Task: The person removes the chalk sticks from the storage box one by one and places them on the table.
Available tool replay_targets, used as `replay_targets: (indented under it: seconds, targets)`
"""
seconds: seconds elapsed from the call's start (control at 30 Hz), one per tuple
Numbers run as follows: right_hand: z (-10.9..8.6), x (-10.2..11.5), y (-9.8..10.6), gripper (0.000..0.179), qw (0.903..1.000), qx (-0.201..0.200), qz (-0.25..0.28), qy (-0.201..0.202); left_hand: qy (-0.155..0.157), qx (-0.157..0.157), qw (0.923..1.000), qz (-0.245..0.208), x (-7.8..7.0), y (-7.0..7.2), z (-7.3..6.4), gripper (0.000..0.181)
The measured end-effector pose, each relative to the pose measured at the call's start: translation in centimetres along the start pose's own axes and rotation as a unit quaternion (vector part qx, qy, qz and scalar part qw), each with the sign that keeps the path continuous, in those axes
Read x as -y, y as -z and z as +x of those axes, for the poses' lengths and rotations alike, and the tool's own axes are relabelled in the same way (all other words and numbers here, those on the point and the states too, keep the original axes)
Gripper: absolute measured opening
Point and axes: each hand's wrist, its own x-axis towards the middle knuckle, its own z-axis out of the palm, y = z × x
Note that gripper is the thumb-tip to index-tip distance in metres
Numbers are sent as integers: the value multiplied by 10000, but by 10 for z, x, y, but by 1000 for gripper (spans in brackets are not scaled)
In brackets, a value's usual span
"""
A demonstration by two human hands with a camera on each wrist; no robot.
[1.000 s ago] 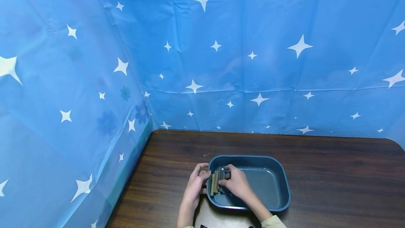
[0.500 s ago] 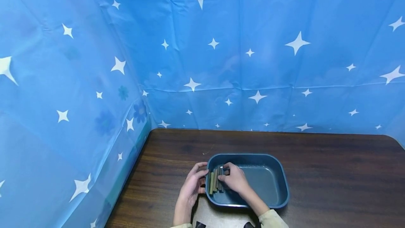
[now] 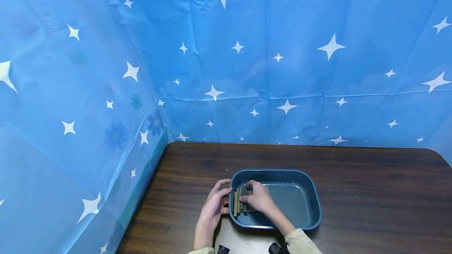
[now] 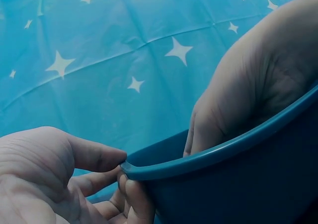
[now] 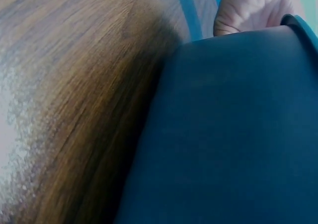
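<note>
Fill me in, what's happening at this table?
A person is handling short sticks in a blue tub on the wooden table. Their left hand pinches the tub's rim; the right hand reaches inside, fingers at the sticks, whether gripping one I can't tell. The sticks lie side by side at the tub's left end.

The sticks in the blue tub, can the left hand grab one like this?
Probably not as it is: the left hand pinches the blue tub by its rim, and the tub's wall stands between it and the sticks. If it let go, the open top would likely let it reach in.
</note>
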Motion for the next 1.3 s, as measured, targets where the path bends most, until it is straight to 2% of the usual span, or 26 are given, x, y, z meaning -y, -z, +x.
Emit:
replay_targets:
  seconds: [0.2, 0.4, 0.73, 1.13, 1.3]
  targets:
    - [2, -2, -1, 37, 10000, -24, 41, -36, 46, 22, 10000, -4, 0, 0, 0, 40]
    - [4, -2, 0, 37, 9995, -64, 281, -104, 5, -95, 10000, 31, 0, 0, 0, 39]
    - [2, -4, 7, 36, 9969, -32, 775, -164, -25, -121, 9999, 63, 0, 0, -1, 40]
    - [-3, 2, 38, 39, 9856, 407, 1607, -318, 13, -164, 9998, 124, 0, 1, 0, 40]
    - [-6, 8, 55, 41, 9791, 439, 1945, -405, 69, -225, 9996, 144, -1, 1, 0, 41]
